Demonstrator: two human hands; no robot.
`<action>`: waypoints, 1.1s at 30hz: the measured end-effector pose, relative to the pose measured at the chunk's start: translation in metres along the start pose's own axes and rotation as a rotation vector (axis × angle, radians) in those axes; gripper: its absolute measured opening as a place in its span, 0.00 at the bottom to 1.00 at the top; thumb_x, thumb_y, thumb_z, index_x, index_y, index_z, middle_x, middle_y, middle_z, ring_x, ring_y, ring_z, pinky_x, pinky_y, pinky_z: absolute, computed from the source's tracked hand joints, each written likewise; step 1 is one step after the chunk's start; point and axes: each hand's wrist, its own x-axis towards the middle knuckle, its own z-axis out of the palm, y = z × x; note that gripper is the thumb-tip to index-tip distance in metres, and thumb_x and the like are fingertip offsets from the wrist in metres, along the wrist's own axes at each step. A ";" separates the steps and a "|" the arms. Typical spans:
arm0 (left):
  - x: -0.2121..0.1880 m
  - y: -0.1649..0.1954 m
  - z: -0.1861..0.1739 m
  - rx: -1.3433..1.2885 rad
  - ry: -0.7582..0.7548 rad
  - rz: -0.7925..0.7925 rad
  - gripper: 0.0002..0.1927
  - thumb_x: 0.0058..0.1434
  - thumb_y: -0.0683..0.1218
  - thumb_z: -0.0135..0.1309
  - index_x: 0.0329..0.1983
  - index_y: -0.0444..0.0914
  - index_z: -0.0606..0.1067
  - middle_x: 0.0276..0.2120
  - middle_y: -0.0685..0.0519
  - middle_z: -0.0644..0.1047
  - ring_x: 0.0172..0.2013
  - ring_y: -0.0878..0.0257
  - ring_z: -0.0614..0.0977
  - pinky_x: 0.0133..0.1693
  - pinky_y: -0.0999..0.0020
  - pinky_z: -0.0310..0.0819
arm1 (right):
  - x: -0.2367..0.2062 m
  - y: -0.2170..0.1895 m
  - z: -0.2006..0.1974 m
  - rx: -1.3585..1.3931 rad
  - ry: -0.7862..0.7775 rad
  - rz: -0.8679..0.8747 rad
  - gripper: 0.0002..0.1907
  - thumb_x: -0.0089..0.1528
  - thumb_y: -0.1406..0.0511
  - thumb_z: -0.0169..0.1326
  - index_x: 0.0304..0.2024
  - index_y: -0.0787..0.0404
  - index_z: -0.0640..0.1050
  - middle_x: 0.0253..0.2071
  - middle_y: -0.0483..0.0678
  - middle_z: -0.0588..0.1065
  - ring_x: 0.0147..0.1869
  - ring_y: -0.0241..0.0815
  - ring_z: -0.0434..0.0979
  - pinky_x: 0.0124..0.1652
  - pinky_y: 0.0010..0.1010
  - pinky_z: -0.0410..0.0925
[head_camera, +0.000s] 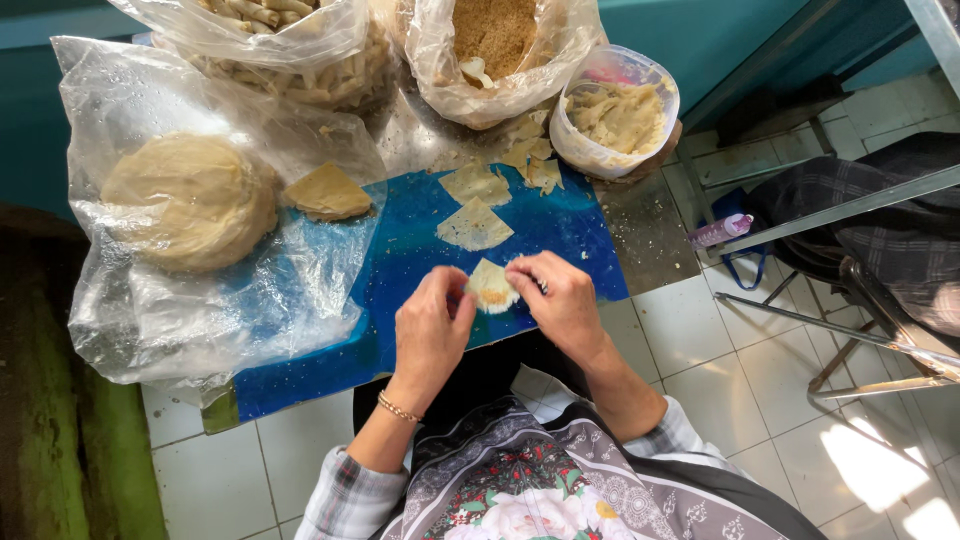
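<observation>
Head view: both hands are pinching one small wrapper (492, 287) with filling on it, held just above the near edge of the blue worktop (420, 250); left hand (430, 330) is closing its grip on the wrapper's left edge, right hand (560, 300) is closing its grip on the right edge and top corner. Risks as I'm judging them: the wrapper is looking thin, so uneven pinching could be tearing it or squeezing filling out of the open side; it is hanging at the worktop's edge, so a slip could be dropping it to the lap or the tiled floor (720, 380). The spare wrappers (474, 225) are lying uncovered and could be drying and cracking. The tub (618, 110) of paste is sitting over the far right corner, so a knock could be tipping it. Counts: one wrapper in hand; two flat wrappers on the blue sheet plus a small heap of scraps (535, 160) beyond, number unclear; one round dough stack (190, 200) in a clear bag, one folded piece (328, 192) beside it; one bag of crumbs (492, 35); two bags of finished rolls (290, 40), rolls too many to count; one tub; one bottle (722, 230) off the right edge.
</observation>
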 end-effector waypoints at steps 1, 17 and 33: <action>-0.004 0.001 0.001 -0.015 0.002 0.035 0.08 0.59 0.40 0.59 0.40 0.36 0.74 0.33 0.49 0.79 0.30 0.56 0.84 0.32 0.64 0.78 | -0.004 -0.002 -0.001 0.013 -0.008 -0.021 0.04 0.61 0.68 0.61 0.38 0.61 0.83 0.38 0.49 0.81 0.40 0.46 0.82 0.39 0.31 0.73; -0.016 -0.006 0.002 0.117 -0.078 0.417 0.10 0.59 0.37 0.59 0.44 0.35 0.74 0.39 0.47 0.78 0.41 0.49 0.78 0.43 0.58 0.73 | -0.025 -0.003 -0.008 -0.089 -0.123 -0.196 0.16 0.56 0.68 0.64 0.47 0.61 0.80 0.43 0.46 0.81 0.44 0.46 0.78 0.43 0.39 0.69; 0.000 -0.008 0.007 0.119 -0.031 0.290 0.04 0.59 0.40 0.61 0.35 0.38 0.77 0.32 0.48 0.76 0.35 0.49 0.78 0.37 0.58 0.73 | 0.031 0.024 0.002 0.041 -0.457 -0.123 0.07 0.55 0.67 0.64 0.31 0.62 0.78 0.33 0.49 0.75 0.40 0.49 0.76 0.38 0.38 0.68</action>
